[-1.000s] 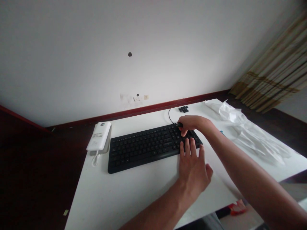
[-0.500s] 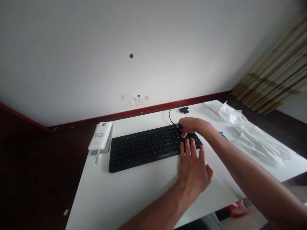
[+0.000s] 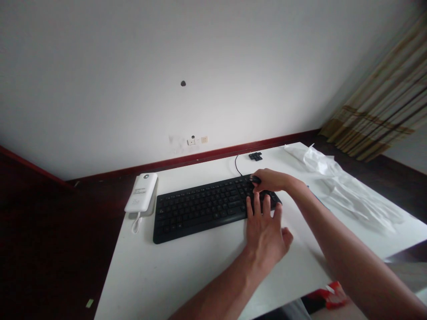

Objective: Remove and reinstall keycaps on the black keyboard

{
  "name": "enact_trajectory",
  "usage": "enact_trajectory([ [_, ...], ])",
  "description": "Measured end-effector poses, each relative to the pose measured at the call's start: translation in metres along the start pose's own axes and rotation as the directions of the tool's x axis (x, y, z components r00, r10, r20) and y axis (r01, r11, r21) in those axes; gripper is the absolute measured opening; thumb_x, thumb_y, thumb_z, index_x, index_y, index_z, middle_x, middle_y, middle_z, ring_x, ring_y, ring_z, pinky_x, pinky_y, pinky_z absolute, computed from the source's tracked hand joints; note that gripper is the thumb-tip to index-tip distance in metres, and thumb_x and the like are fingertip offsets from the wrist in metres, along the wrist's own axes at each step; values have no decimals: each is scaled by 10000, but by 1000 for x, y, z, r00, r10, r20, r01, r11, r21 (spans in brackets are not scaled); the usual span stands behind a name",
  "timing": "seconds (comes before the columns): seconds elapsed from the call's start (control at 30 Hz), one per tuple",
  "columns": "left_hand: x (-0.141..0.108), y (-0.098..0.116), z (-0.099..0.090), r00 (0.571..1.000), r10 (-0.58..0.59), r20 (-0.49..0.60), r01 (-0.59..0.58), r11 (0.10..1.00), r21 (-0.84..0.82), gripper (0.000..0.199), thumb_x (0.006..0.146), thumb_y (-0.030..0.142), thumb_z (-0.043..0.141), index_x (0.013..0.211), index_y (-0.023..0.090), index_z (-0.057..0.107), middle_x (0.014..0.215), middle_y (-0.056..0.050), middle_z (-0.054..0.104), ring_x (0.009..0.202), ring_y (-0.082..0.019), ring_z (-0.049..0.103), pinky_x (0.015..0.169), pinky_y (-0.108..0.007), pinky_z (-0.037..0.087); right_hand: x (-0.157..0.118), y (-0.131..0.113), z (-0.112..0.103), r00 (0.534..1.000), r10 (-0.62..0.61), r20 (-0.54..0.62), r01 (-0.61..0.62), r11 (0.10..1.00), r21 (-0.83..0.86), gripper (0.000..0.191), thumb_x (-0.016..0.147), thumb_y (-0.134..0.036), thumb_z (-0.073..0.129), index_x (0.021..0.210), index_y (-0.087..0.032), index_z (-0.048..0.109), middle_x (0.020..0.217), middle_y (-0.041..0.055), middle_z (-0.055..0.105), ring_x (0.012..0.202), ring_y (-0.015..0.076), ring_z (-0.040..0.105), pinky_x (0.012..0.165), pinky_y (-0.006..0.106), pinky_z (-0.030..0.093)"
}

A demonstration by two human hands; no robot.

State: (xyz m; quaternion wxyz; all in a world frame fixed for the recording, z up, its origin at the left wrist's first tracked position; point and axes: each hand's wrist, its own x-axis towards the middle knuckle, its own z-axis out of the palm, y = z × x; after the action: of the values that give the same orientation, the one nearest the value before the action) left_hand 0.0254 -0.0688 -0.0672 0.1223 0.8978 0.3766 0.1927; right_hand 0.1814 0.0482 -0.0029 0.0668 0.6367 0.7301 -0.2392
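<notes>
A black computer keyboard (image 3: 200,204) lies slightly slanted on the white table (image 3: 187,266). My left hand (image 3: 265,231) rests over the near right part of the keyboard, its fingers spread across the number keys. Just beyond it, my right hand (image 3: 270,180) is closed, with a small dark object (image 3: 255,179) at its fingertips, above the keyboard's upper right corner. What kind of object this is, I cannot make out. Several small black keycaps (image 3: 255,156) sit grouped behind the keyboard. The keys under both hands are partly hidden.
A white power bank (image 3: 142,193) with a short white cable stands at the table's left edge. Crumpled white plastic (image 3: 353,191) covers part of the right side. The keyboard's thin black cord (image 3: 237,164) runs toward the back. Wall sockets (image 3: 197,141) are beyond the table.
My right hand has lifted and shifted slightly right, and a dark object now shows at its fingertips. My left hand stays spread on the keyboard. The whole view has shifted slightly.
</notes>
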Motion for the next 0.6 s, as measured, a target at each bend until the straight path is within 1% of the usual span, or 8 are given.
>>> enact_trajectory([
  [0.07, 1, 0, 0, 1000, -8, -1, 8, 1000, 0, 635, 948, 479, 556, 1522, 213, 508, 1634, -117, 400, 1569, -394, 234, 1276, -625, 263, -5, 22, 5, 989, -63, -133, 79, 990, 114, 205, 799, -317, 718, 681, -212, 587, 661, -2, 646, 679, 182, 589, 642, 287, 412],
  [0.13, 2, 0, 1, 1000, -10, 1, 10, 1000, -5, 632, 952, 489, 545, 1522, 218, 510, 1633, -109, 403, 1553, -407, 263, 1271, -631, 274, -6, 44, 11, 938, -1, -347, 64, 983, 169, 254, 831, -418, 698, 714, -220, 590, 677, -3, 645, 681, 186, 573, 650, 296, 407],
  [0.2, 2, 0, 2, 1000, -8, 2, 8, 1000, -12, 633, 955, 490, 537, 1525, 217, 508, 1625, -109, 413, 1543, -409, 283, 1268, -637, 277, -1, 63, 16, 821, 120, -558, -17, 982, 186, 274, 842, -476, 696, 767, -225, 616, 722, 18, 672, 699, 202, 589, 676, 312, 414],
  [0.27, 2, 0, 1, 1000, -12, 1, 12, 1000, -21, 629, 952, 481, 540, 1525, 222, 510, 1616, -107, 425, 1542, -404, 287, 1269, -641, 278, 8, 77, 22, 703, 242, -669, -110, 966, 233, 254, 854, -481, 690, 852, -228, 663, 776, 45, 707, 733, 227, 619, 687, 324, 423],
  [0.3, 3, 0, 1, 1000, -15, 0, 15, 1000, -27, 625, 950, 477, 545, 1521, 225, 513, 1613, -106, 427, 1545, -402, 283, 1269, -643, 277, 14, 82, 25, 657, 280, -700, -134, 957, 257, 241, 872, -464, 672, 926, -230, 689, 816, 58, 727, 761, 240, 639, 699, 330, 433],
  [0.37, 3, 0, 0, 1000, -19, 3, 20, 999, -38, 620, 942, 476, 557, 1510, 231, 525, 1615, -102, 421, 1552, -400, 269, 1271, -646, 274, 23, 87, 31, 610, 314, -728, -163, 948, 272, 278, 905, -426, 633, 1084, -229, 713, 872, 81, 757, 806, 263, 672, 735, 345, 457],
  [0.47, 4, -1, 0, 1000, -16, 15, 16, 999, -46, 622, 930, 489, 579, 1496, 234, 537, 1623, -97, 405, 1555, -403, 260, 1282, -636, 258, 33, 88, 38, 619, 308, -722, -210, 951, 225, 379, 943, -390, 577, 1267, -231, 693, 915, 97, 779, 858, 287, 707, 780, 360, 484],
  [0.6, 5, -2, 0, 1000, -5, 24, 6, 999, -44, 624, 939, 496, 566, 1502, 227, 530, 1627, -97, 398, 1547, -407, 274, 1290, -624, 246, 37, 82, 42, 690, 306, -656, -266, 950, 164, 506, 962, -388, 545, 1448, -263, 608, 989, 110, 794, 923, 313, 734, 801, 369, 503],
])
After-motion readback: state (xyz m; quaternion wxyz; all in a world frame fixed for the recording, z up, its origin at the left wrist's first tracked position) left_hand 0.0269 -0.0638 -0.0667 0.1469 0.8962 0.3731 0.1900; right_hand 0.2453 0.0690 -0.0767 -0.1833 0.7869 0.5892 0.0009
